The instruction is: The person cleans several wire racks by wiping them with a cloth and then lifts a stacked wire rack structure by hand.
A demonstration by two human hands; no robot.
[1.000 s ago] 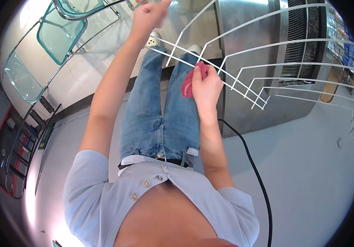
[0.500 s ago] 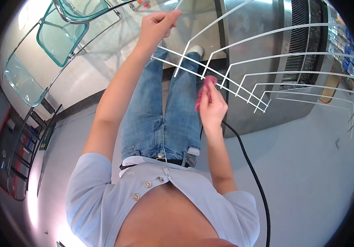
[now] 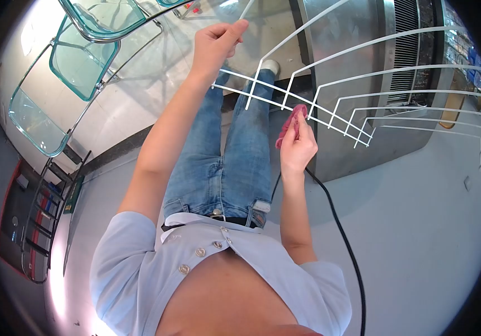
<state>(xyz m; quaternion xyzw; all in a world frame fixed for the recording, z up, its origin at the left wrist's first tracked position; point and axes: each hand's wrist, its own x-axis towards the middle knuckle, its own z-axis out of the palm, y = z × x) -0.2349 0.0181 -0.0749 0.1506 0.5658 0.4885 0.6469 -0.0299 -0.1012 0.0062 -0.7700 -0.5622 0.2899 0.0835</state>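
A white wire rack (image 3: 318,87) with several long curved prongs stretches from the upper middle to the right. My left hand (image 3: 216,49) is closed with thumb and fingers pinched around one of its wires at the upper left end. Bunched in my right hand (image 3: 299,148) is a pink cloth (image 3: 287,131). The fingers press this cloth around the rack's lower crossbars, near the middle of their length. Part of the gripped wire is hidden behind my left fingers.
Chairs with clear green seats (image 3: 81,61) and metal frames stand at upper left. A stainless steel cabinet (image 3: 346,151) with a black vent is behind the rack. A black cable (image 3: 338,221) runs down at right. A dark red-edged board (image 3: 19,218) lies at far left.
My right hand and the pink cloth have shifted slightly right along the crossbars. The rack has moved a little to the right, and my left hand keeps its grip.
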